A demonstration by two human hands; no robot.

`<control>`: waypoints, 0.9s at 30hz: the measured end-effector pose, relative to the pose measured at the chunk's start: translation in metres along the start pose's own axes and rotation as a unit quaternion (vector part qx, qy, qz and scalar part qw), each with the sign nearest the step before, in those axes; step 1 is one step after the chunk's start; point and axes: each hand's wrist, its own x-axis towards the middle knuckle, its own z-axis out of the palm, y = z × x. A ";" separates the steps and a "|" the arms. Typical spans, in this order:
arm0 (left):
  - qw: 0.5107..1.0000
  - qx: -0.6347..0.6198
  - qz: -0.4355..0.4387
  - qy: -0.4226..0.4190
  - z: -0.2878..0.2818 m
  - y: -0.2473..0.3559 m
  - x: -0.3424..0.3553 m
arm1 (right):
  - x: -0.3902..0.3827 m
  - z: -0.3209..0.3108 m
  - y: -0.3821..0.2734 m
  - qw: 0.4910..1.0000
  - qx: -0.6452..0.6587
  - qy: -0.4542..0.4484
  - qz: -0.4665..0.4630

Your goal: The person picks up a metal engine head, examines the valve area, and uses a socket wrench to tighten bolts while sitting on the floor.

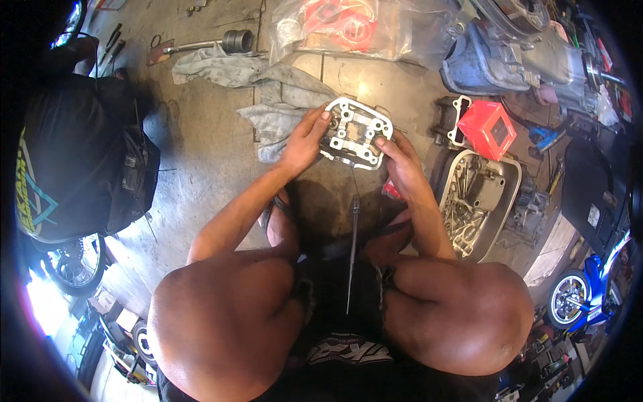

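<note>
Between both hands I hold a metal engine cylinder head (358, 132), its bright machined rim and bolt bosses turned up toward me. My left hand (307, 141) grips its left side, with the thumb along the top edge. Around its right side my right hand (402, 159) is closed, the thumb pressing near the lower right corner. The fingers beneath the part are mostly hidden. A thin dark rod (353, 234) with a fine tip lies below the part, between my knees. Left of the part, a grey rag (268, 114) lies crumpled on the floor.
At the right, a metal tray (514, 194) holds bolts and engine parts, near a red box (487, 129) and a gasket (460, 120). An engine (489, 67) stands far right. Clear plastic bags (375, 33) lie ahead; a socket tool (236, 41) rests far left. A black bag (80, 154) stands left.
</note>
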 end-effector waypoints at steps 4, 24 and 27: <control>1.000 -0.002 0.010 -0.014 0.009 0.025 -0.008 | 0.001 -0.005 0.001 1.000 -0.018 0.007 0.005; 0.994 0.048 0.099 0.019 0.011 0.020 -0.001 | -0.003 -0.004 -0.013 0.995 -0.099 0.015 0.005; 0.995 0.059 0.085 0.009 0.011 0.027 0.000 | -0.001 -0.005 -0.012 0.995 -0.098 0.022 0.003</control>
